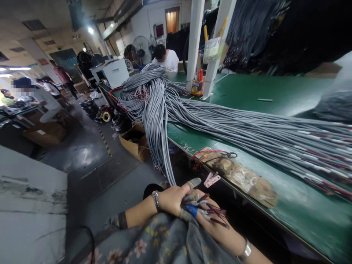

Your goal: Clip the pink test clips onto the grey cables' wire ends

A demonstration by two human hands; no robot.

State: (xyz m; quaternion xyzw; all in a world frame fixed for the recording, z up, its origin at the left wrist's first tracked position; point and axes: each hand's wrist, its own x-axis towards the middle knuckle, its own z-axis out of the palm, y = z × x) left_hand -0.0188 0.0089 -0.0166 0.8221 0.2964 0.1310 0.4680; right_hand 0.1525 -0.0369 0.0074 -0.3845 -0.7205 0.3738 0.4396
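Note:
Low in front of my lap, my left hand [173, 200], with a watch at the wrist, is closed around a small bundle of grey cables. My right hand [210, 218] lies against it, curled at the same bundle; its fingers are partly hidden. Stripped cable ends [216, 212] with dark and red wires fan out between the hands. Pale finger covers and one blue one sit on the fingers. From the hands, several grey cables [166, 157] run up to a large heap of grey cable [154, 88] draped over the table edge.
On the green table [299, 223], a long bundle of grey cables [233, 124] stretches right. At the near edge are a taped cardboard piece [247, 179] and a pink clip [211, 179]. An open carton [137, 146] stands below. White posts [194, 44] rise behind; co-workers sit farther off.

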